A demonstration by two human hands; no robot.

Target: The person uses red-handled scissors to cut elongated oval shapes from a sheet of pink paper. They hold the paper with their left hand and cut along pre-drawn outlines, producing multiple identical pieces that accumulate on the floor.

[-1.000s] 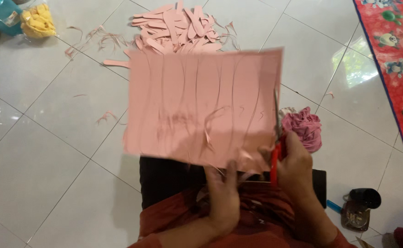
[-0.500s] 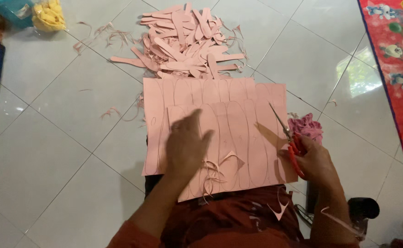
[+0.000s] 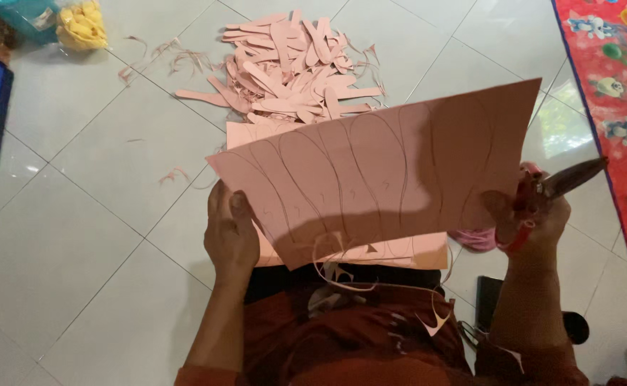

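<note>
1. Held pink sheet (image 3: pixel 385 179) up over the lap; left hand (image 3: pixel 231 236) fingers pinched on its near-left corner, right hand (image 3: pixel 535 214) fingers closed around red-handled scissors (image 3: pixel 553 187) at its right edge.
2. Risked the drooping sheet tearing or veering off the drawn lines.
3. Sat on white tiled floor (image 3: pixel 77 214); cut strips (image 3: pixel 292 64) piled far, red patterned mat (image 3: pixel 613 86) right.

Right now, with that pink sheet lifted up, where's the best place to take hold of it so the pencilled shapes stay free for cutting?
Probably the pink sheet's lower left edge, from the left, where the left hand pinches it. The sheet is broad, thin and tilted, its drawn outlines running across the middle, and the right hand with the scissors is at the right edge.
</note>
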